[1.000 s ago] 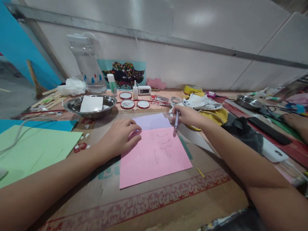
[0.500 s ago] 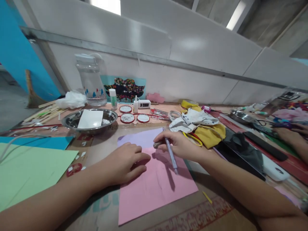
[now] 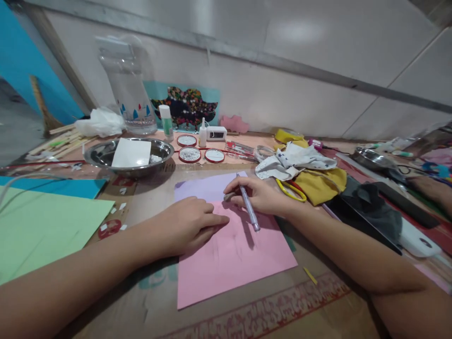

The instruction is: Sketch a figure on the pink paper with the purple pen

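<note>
A pink sheet of paper with faint grey pencil marks lies in front of me, a lilac sheet showing beyond its far edge. My left hand rests on the left part of the pink sheet, forefinger stretched to the right and the other fingers partly curled. Over the upper right of the paper, my right hand has a pale purple pen lying slantwise between its fingers. A small greyish lump, perhaps an eraser, is pinched at the same fingertips.
A steel bowl holds a white card. Behind the paper stand small red-rimmed dishes, a glue stick and a water jug. Cloth scraps and a black-and-white tool lie to the right. Another person's hand is at far right.
The camera has tipped downward. My left forefinger has stretched out further to the right over the paper. The pen and the small lump remain in my right hand, now nearer the left fingertip.
</note>
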Demonstrator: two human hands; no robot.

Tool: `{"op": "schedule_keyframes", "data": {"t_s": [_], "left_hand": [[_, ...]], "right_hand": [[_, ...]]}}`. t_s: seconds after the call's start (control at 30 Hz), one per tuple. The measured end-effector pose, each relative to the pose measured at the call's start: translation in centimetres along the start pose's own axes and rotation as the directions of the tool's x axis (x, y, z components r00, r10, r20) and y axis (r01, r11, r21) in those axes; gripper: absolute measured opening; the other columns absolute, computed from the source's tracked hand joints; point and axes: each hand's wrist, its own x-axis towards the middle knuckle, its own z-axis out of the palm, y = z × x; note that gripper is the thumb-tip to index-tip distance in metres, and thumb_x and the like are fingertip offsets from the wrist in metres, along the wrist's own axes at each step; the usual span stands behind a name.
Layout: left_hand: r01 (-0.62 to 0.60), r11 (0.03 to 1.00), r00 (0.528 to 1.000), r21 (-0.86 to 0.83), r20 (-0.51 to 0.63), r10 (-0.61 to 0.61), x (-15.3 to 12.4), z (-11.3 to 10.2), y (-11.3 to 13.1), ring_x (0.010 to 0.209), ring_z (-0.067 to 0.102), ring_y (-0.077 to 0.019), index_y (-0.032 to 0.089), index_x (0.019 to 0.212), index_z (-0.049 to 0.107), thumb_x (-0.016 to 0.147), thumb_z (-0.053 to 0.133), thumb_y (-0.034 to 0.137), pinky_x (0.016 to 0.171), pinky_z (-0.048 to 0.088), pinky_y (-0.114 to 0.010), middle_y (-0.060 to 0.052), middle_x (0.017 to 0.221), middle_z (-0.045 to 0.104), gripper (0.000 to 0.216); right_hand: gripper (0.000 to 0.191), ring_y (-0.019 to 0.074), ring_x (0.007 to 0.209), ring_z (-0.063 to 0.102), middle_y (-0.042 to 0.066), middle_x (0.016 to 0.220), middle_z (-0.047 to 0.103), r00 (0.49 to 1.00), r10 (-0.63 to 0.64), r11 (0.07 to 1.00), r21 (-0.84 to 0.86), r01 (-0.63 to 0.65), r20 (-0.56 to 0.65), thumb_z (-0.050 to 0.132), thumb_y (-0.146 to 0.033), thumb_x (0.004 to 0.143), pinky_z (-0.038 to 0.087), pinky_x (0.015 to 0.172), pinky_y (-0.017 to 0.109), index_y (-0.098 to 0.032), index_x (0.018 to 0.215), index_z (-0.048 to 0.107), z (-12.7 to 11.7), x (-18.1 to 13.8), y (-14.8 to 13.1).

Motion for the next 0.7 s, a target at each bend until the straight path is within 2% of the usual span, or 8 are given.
{"op": "schedule_keyframes", "data": {"t_s": [0.17, 0.3, 0.47, 0.7], "left_hand": [[0.007, 1.000, 1.000, -0.003, 0.019, -0.007, 0.2, 0.0, -0.1, 0.078, 0.064, -0.0234, 0.027, 0.127, 0.075, 0.109, 0.043, 0.031, 0.068, 0.042, -0.036, -0.007, 0.085, 0.072, 0.037], [0.005, 0.999, 1.000, -0.035, 0.025, -0.004, 0.3, -0.1, -0.2, 0.075, 0.063, -0.0230, 0.028, 0.126, 0.077, 0.109, 0.041, 0.031, 0.066, 0.041, -0.036, -0.006, 0.082, 0.072, 0.039], [0.001, 0.997, 1.000, -0.083, 0.019, 0.000, 0.2, -0.1, -0.5, 0.073, 0.062, -0.0225, 0.028, 0.126, 0.077, 0.108, 0.043, 0.030, 0.065, 0.042, -0.036, -0.007, 0.080, 0.071, 0.039], [0.020, 0.999, 0.997, -0.042, 0.070, -0.017, 0.4, -0.3, -0.2, 0.077, 0.063, -0.0224, 0.028, 0.124, 0.078, 0.108, 0.045, 0.029, 0.067, 0.041, -0.035, -0.007, 0.085, 0.072, 0.036]], "right_hand": [[0.013, 0.0188, 0.092, 0.078, 0.005, 0.097, 0.079, 0.989, -0.008, 0.998, -0.062, 0.017, 0.145, 0.071, -0.021, 0.088, 0.062, 0.081, 0.032, -0.019, 0.101, 0.070, -0.9, 0.0, -1.0], [0.010, 0.0187, 0.093, 0.078, 0.006, 0.099, 0.080, 0.971, -0.081, 0.982, -0.148, 0.117, 0.227, 0.070, -0.021, 0.091, 0.061, 0.083, 0.032, -0.020, 0.101, 0.071, -1.0, 0.0, -1.3], [0.011, 0.0185, 0.094, 0.073, 0.006, 0.100, 0.077, 0.943, -0.168, 0.907, -0.330, 0.262, 0.286, 0.070, -0.021, 0.094, 0.057, 0.085, 0.030, -0.021, 0.103, 0.076, -1.0, -0.3, -1.6], [0.021, 0.0174, 0.091, 0.067, 0.006, 0.106, 0.069, 0.935, -0.179, 0.793, -0.517, 0.321, 0.306, 0.066, -0.014, 0.094, 0.052, 0.079, 0.028, -0.020, 0.111, 0.076, -0.2, -0.8, -1.8]]}}
